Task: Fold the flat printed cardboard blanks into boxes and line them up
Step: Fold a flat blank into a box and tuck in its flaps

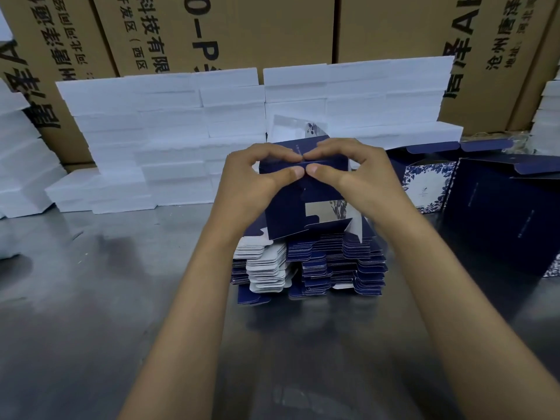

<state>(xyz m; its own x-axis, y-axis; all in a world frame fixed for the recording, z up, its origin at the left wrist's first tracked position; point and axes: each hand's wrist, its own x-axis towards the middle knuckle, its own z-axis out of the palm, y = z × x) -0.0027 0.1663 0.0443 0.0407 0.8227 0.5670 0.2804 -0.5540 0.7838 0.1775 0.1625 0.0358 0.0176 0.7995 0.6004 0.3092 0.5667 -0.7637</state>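
I hold a navy blue printed cardboard blank [291, 213] upright above the stack, partly folded, with white floral inner faces showing. My left hand [257, 180] and my right hand [354, 174] both pinch its top edge, thumbs meeting at the middle. Beneath it lies a thick stack of flat blanks [309, 268], navy and white edged, on the metal table. To the right stand folded boxes: one with a blue floral panel [424, 186] and a larger dark navy one [503, 213], flaps open.
White foam blocks [169, 137] are piled in rows across the back of the steel table [91, 298], with more at the left edge [21, 165]. Behind them rise brown shipping cartons [242, 31] with black print.
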